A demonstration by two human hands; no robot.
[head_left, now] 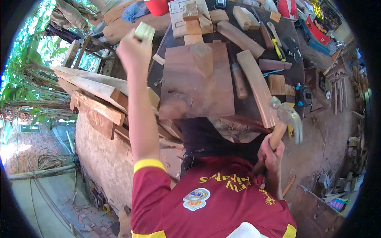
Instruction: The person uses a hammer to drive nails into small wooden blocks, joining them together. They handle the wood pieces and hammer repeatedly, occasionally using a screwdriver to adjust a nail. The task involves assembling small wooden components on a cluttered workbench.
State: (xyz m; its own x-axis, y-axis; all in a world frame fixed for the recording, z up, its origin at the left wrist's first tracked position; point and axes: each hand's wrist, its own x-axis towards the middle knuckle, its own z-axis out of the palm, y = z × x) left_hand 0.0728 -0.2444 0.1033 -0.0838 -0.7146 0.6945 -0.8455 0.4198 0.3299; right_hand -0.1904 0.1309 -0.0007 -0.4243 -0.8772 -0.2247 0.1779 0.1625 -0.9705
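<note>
My left hand [135,49] is raised over the table's far left side, its fingers closed on a small pale yellow-green block [144,31], whose exact kind I cannot make out. Near my lap on the right, my right hand [272,152] is wrapped round the wooden handle of a claw hammer [286,115], head up. Between the hands lies a flat square wooden board [198,87] with an angled wooden block [202,57] on its far part. Beside the board's right edge are a wooden tool handle [239,81] and a long, slightly curved piece of wood [256,87].
Stacked wooden blocks [191,20] stand at the back. To the right are a yellow-handled screwdriver [278,47], a blue-and-black tape measure [304,96] and a grooved wood block [277,84]. Long planks [95,87] jut out at the left. A red container [158,6] sits at the far edge.
</note>
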